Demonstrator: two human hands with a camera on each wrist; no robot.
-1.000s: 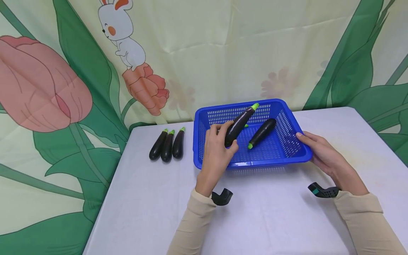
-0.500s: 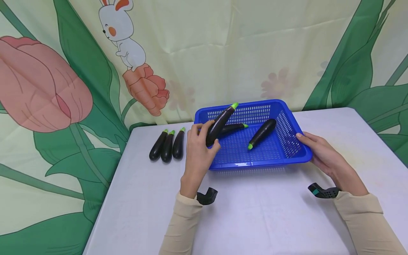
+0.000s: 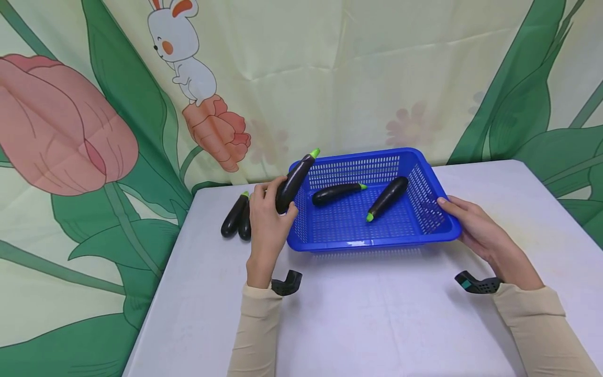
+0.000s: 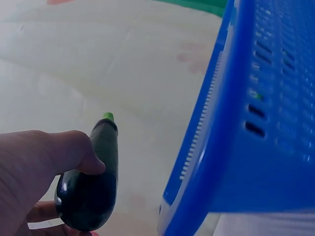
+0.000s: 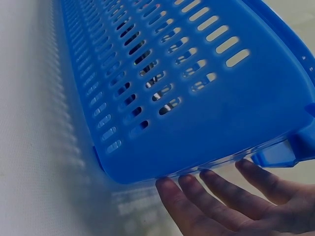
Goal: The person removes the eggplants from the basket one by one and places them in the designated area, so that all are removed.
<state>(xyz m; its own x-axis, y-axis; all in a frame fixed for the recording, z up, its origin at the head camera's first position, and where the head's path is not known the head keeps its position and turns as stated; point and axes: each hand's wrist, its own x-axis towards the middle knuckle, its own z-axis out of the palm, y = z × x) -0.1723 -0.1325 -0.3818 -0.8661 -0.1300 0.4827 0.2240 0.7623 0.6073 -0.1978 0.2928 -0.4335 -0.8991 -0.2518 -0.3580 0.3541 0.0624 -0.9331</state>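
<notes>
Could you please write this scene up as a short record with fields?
Left hand: holds a green-tipped eggplant beside the basket's left side
Right hand: grips the basket's right end
Basket: blue, slotted, with two eggplants inside
White table: at least two more eggplants, one partly behind the left hand
Backdrop: cream, printed with a rabbit and flowers

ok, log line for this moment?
left hand: holds eggplant | right hand: grips blue basket | basket: two eggplants | table: two visible eggplants
</notes>
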